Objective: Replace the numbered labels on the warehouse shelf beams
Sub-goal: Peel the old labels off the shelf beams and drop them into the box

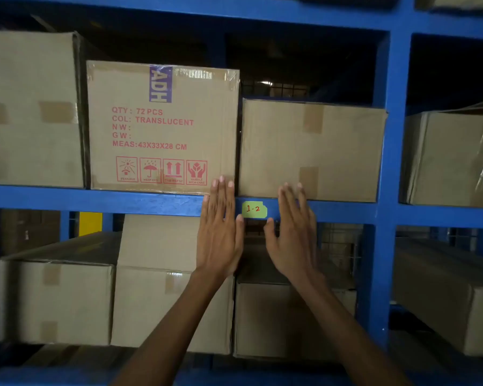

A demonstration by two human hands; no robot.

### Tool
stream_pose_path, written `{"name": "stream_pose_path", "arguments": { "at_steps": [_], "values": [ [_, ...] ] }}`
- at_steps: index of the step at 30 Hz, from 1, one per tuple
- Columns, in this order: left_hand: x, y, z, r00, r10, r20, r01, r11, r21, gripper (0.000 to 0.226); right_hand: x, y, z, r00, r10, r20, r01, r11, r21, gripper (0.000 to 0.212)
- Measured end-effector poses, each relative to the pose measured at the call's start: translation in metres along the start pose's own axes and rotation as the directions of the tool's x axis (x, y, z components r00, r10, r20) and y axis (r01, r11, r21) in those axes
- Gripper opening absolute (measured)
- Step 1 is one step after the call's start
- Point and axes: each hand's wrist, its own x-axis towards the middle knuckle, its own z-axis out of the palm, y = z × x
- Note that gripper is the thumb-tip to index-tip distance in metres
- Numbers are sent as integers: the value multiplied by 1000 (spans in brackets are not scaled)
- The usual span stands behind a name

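Observation:
A small pale green label [254, 209] with "1-2" in red is stuck on the front of the blue shelf beam [95, 200]. My left hand [219, 229] is flat with fingers straight, just left of the label, its thumb tip near the label's lower left corner. My right hand [292, 232] is flat too, just right of the label, thumb tip by the lower right corner. Both hands hold nothing. The fingertips of both reach over the beam's top edge.
Cardboard boxes fill the shelf above the beam: a printed one [162, 126] and a plain one [310, 151]. More boxes [56, 299] sit on the lower shelf. A blue upright post [385, 190] stands to the right.

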Motion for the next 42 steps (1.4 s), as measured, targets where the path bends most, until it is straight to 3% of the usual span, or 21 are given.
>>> {"name": "stream_pose_path", "arguments": {
  "at_steps": [14, 18, 25, 42],
  "values": [
    [-24, -39, 49, 991, -89, 99, 83, 994, 65, 66, -11, 7, 67, 995, 90, -32, -92, 993, -68, 64],
    [-28, -46, 53, 991, -76, 109, 66, 994, 91, 68, -13, 8, 72, 991, 114, -67, -113, 993, 19, 64],
    [-29, -51, 51, 989, -46, 140, 26, 990, 142, 75, -1, 7, 71, 967, 198, -159, -171, 970, 171, 45],
    [-30, -47, 47, 983, -85, 164, 50, 977, 209, 85, 16, 12, 74, 958, 219, -186, -171, 955, 244, 22]
  ]
}}
